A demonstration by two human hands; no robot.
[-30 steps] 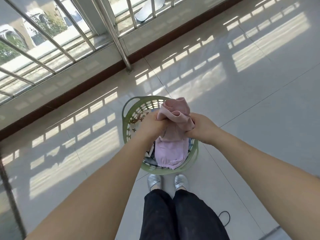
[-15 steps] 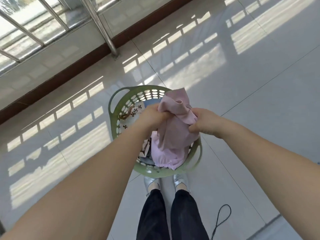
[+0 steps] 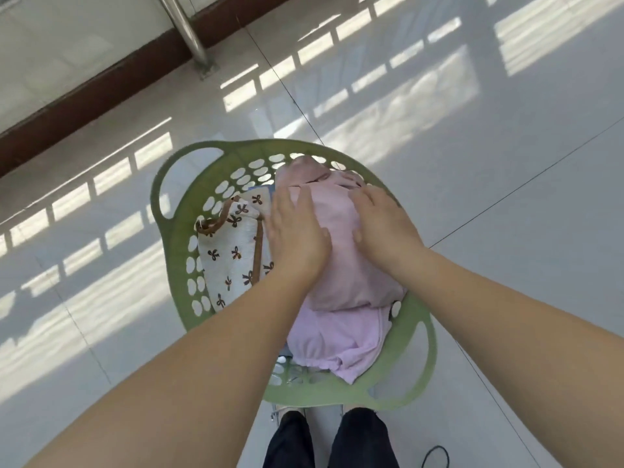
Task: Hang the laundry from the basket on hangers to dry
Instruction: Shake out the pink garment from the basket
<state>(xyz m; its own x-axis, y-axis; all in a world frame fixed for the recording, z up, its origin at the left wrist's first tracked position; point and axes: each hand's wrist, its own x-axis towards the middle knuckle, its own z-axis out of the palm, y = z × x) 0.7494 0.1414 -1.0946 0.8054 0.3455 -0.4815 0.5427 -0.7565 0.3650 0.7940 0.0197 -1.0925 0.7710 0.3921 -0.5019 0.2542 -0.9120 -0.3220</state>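
Observation:
A green laundry basket stands on the tiled floor in front of my feet. A dusty-pink garment lies on top of the pile inside it. My left hand rests flat on the garment's left side, fingers straight. My right hand presses flat on its right side. Under it lies a lighter pink garment. A white cloth with small bow prints and brown trim fills the basket's left half. No hanger is in view.
A metal railing post meets the floor beyond the basket, beside a dark brown skirting. A thin black loop of cord lies on the floor at the bottom right. My black trouser legs stand just behind the basket.
Both hands held the bunched dusty-pink garment above the basket. They have lowered it onto the pile and opened flat on it. The view has dropped closer to the basket.

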